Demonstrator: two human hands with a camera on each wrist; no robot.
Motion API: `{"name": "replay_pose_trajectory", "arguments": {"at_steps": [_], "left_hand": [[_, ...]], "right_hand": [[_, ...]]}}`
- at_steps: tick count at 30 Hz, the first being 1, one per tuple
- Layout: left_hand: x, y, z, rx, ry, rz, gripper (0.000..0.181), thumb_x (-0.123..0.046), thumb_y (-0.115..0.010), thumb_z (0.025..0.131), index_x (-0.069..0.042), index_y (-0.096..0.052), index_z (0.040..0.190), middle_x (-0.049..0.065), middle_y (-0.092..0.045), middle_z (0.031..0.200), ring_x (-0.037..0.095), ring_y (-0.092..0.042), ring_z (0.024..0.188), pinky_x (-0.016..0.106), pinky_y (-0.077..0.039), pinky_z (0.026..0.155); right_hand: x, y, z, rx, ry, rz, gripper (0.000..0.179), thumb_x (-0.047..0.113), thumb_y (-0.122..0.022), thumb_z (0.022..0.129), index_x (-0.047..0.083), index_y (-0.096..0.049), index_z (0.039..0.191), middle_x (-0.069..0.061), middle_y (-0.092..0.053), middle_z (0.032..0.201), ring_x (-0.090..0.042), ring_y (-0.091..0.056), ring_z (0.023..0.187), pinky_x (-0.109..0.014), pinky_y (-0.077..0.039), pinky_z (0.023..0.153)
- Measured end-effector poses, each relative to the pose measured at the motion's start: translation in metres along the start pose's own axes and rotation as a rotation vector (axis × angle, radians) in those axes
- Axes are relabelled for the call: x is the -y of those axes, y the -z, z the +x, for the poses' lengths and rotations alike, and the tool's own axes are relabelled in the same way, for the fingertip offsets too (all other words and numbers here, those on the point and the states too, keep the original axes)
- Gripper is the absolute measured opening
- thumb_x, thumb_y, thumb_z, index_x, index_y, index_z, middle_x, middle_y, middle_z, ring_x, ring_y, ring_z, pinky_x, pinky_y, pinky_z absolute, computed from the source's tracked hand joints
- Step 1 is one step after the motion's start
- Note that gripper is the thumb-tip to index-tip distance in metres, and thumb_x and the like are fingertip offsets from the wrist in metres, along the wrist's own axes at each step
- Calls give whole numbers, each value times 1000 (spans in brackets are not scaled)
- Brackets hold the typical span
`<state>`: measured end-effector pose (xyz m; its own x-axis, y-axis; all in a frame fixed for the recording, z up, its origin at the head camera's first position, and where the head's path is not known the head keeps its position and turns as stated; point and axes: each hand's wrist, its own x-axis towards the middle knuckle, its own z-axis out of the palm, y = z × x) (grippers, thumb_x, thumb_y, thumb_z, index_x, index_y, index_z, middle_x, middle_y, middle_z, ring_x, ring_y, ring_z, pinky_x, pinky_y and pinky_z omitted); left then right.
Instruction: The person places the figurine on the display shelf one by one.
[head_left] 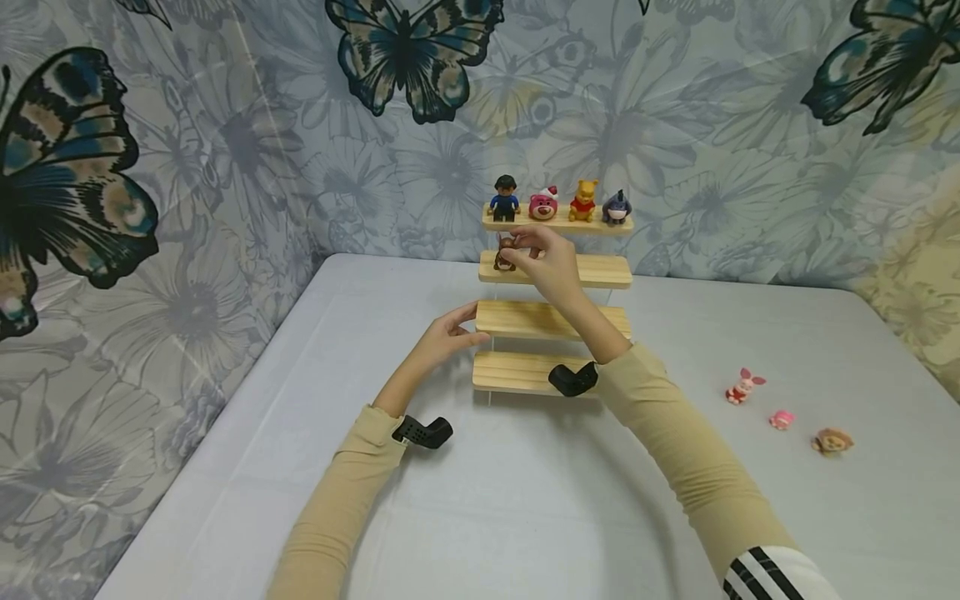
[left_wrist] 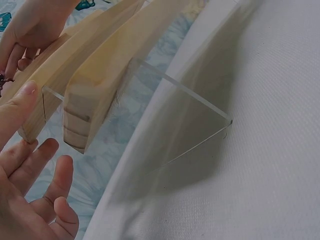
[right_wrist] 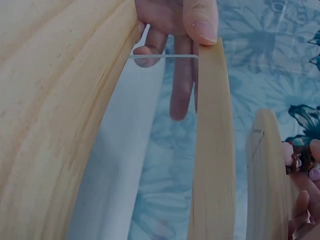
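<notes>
The head view is taken from above the near side of the table [head_left: 450,517] and is faced forward and down toward the far patterned wall [head_left: 442,167]; the full 4-tier wooden stand [head_left: 525,319] is covered at moderate range. The left wrist view is taken close to the stand's left end and is rolled, so the tiers are slanted. The right wrist view is taken close on the near side, faced left and far. The left hand [head_left: 444,337] and right hand [head_left: 552,262] are shared by all 3 views.

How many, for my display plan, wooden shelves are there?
4, one below another: top shelf, second shelf behind the right hand, third shelf at the left hand, bottom shelf. None seems hidden.
</notes>
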<state>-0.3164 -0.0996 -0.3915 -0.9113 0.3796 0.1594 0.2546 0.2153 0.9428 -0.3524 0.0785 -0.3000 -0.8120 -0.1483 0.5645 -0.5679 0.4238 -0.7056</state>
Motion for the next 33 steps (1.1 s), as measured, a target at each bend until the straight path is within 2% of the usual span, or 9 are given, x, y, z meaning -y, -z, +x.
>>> {"name": "replay_pose_trajectory", "arguments": {"at_steps": [9,16,22,29,33], "left_hand": [[0,0,0,9,-5,-23,65,-31,-59,69,-13,-28,124,0,-40,112,17,-49,75,34,-37,65],[0,1,1,8,13,-24,65,-32,-59,69,-15,-28,124,-2,-41,112,17,-49,75,30,-37,66],[0,0,0,1,9,-9,68,-34,-59,68,-11,-27,124,0,-40,113,16,-49,76,30,-37,65],[-3,0,-1,20,7,-26,65,-31,-58,70,-13,-27,124,1,-39,113,17,-48,77,33,-36,67],[-14,0,-7,23,14,-41,62,-24,-57,72,-11,-27,124,3,-38,114,19,-47,78,38,-35,69]], "right_hand": [[-1,-2,-1,-4,-11,26,29,26,-60,69,11,-56,94,-2,-58,78,-13,-43,57,-30,-34,48],[-1,-2,-1,2,-5,4,30,28,-59,70,11,-55,94,0,-58,78,-11,-43,58,-23,-33,51],[-5,-4,-1,-3,-15,9,30,28,-59,70,12,-55,94,-1,-58,78,-14,-43,58,-25,-33,50],[-57,-21,11,-67,20,-24,33,42,-57,66,26,-54,95,9,-57,78,-4,-48,68,-25,-33,55],[-69,-25,14,-81,17,-26,34,43,-58,65,26,-54,94,11,-56,77,-3,-47,67,-26,-33,53]]}}
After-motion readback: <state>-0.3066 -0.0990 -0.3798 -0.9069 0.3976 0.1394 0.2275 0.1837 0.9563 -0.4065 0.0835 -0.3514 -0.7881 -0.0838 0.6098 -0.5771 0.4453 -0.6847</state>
